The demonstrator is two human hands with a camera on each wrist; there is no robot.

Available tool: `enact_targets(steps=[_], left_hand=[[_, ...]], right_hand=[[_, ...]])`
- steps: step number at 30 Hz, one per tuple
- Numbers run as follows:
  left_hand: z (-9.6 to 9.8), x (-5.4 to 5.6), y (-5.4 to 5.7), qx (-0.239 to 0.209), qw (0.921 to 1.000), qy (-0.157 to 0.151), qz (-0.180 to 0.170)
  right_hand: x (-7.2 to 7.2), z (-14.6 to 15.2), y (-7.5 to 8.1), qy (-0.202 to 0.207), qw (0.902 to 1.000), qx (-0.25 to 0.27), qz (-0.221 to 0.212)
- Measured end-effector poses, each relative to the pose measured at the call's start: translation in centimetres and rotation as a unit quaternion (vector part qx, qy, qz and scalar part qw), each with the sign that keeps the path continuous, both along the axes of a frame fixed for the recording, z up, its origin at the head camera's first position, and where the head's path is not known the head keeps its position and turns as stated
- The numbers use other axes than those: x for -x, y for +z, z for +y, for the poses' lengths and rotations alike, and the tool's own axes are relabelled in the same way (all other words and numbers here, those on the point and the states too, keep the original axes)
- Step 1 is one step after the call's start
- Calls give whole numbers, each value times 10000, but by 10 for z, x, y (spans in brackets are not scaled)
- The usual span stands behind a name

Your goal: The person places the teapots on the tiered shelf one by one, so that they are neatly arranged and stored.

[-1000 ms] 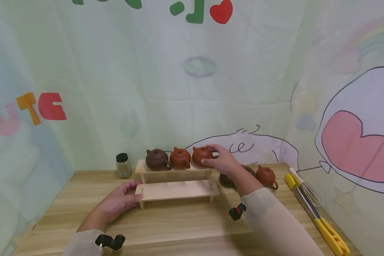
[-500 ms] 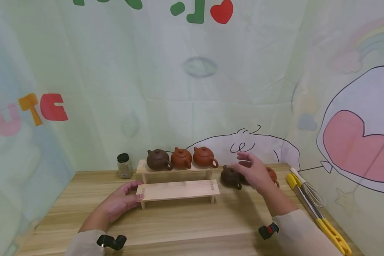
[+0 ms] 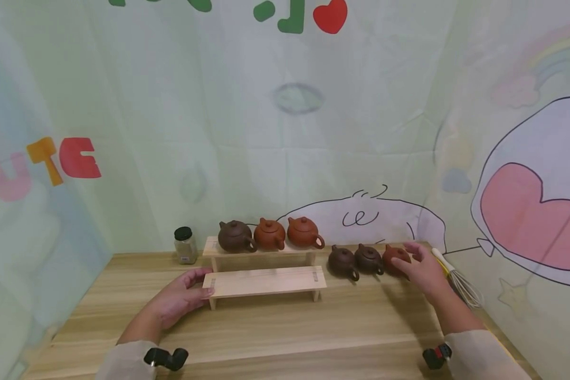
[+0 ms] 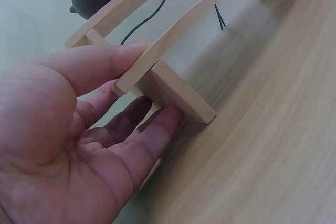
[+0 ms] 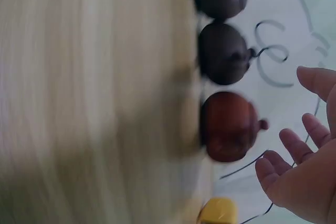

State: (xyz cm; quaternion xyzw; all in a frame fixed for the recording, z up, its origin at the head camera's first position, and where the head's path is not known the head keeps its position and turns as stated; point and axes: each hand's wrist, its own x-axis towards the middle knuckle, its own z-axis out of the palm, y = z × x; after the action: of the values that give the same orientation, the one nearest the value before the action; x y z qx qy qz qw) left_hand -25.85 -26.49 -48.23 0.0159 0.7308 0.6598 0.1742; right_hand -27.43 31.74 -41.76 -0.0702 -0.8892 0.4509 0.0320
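My left hand [image 3: 182, 296] holds the left end of a two-tier wooden stand [image 3: 266, 282]. In the left wrist view the thumb lies on the board's edge [image 4: 173, 27] and fingertips touch the leg [image 4: 181, 93] beneath. A dark brown teapot [image 3: 235, 236] and two reddish-brown teapots [image 3: 269, 235] line the upper tier. To the right, two dark teapots [image 3: 343, 262] and a reddish-brown teapot [image 3: 394, 259] stand in a row on the table. My right hand [image 3: 423, 266] is beside that last teapot [image 5: 229, 126], fingers spread and apart from it in the right wrist view.
A black-lidded jar [image 3: 186, 248] stands left of the stand. A whisk [image 3: 463, 285] lies at the table's right edge, with yellow-ended tongs [image 5: 218, 211] near it, partly behind the right arm. A printed cloth [image 3: 247, 132] hangs behind the wooden table [image 3: 266, 338].
My right hand has let go of the rightmost teapot on the upper tier and moved right, to the reddish-brown teapot on the table. My left hand has stayed on the stand.
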Motion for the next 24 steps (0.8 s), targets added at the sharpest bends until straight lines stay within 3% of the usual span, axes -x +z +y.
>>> enact_targets(steps=[5,16,24], left_hand=[[0,-1,1,-22,10000,44,-19],[0,-1,1,13,10000,84,-18],[-1,-1,0,98,9998,150,38]], right_hand=[[11,14,-9,66,9990,-241,-374],[41,24,-31,45,9958,-588,-704],[50,27,-37,125,9914,-1124,-658]])
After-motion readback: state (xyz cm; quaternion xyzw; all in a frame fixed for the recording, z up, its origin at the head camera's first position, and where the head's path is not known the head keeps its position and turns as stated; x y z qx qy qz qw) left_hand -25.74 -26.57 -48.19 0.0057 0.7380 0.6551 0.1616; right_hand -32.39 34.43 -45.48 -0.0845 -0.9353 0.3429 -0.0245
